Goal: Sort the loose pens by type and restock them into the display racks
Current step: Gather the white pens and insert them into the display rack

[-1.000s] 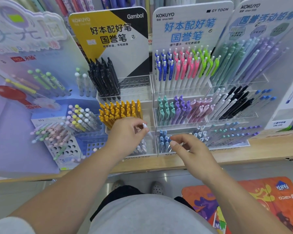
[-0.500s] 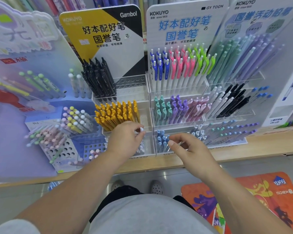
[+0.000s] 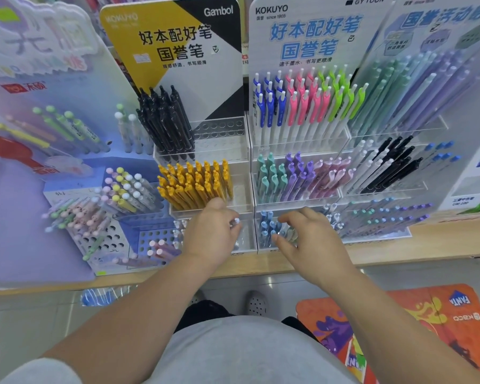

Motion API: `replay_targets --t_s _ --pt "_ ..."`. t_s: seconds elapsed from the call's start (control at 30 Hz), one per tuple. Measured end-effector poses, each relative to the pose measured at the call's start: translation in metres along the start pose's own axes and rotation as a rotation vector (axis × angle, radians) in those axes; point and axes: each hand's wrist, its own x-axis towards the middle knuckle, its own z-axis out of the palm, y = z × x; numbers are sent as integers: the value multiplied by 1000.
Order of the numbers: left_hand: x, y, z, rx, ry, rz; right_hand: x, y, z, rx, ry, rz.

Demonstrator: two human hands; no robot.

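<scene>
My left hand [image 3: 209,231] pinches a white-capped pen [image 3: 235,221] over the bottom tier of the clear Gambol rack [image 3: 245,234], just below the yellow pens [image 3: 196,184]. My right hand [image 3: 306,239] hovers with curled fingers over the blue pens [image 3: 267,227] in the bottom tier of the neighbouring Kokuyo rack [image 3: 254,151]; whether it holds a pen I cannot tell. Black pens [image 3: 164,120] fill the Gambol rack's top tier beside a row of free holes [image 3: 219,126].
A blue and white perforated holder [image 3: 147,239] with pastel pens stands at the left. Teal, purple and pink pens [image 3: 297,176] fill the middle rack; another clear rack [image 3: 394,173] sits right. The wooden shelf edge [image 3: 427,242] runs below; an orange floor mat [image 3: 427,322] lies underneath.
Both hands have sunk slightly toward the bottom tiers. The left keeps its pinch on the white-capped pen, and the right has dropped closer to the blue pens.
</scene>
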Motion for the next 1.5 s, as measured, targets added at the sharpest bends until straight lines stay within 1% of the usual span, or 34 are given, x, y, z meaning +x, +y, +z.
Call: replay_targets --t_s 0.1,0.23,0.47,0.7,0.8,0.9,1.0,1.1,1.23,1.33,1.43,1.5 --pt "1 2 0 57 -40 -62 -1 1 0 -2 0 -15" --pt "9 9 -3 129 -79 -27 0 3 1 -55 -4 -48" --pt "13 13 -5 148 -113 -27 -1 7 6 -76 24 -75" --pt "4 2 -12 -46 -83 40 -8 5 7 -76 13 -57" --pt "-2 -10 -20 -148 -52 88 -17 0 8 -63 54 -33" --pt "-10 -25 -29 -291 -33 94 -30 -5 7 -35 111 -6" --pt "-22 -40 -38 -413 -60 109 -52 -14 10 0 177 102" --pt "-29 -48 -46 -456 -102 148 -84 -23 18 96 246 248" --pt "-27 -36 -42 -465 -231 316 -133 -26 36 260 321 473" --pt "-27 1 -30 -482 -336 426 -180 -20 44 364 338 607" --pt "-25 64 -12 -514 -449 535 -223 -1 46 455 394 710" --pt "-23 114 7 -493 -511 618 -248 20 43 519 458 779"
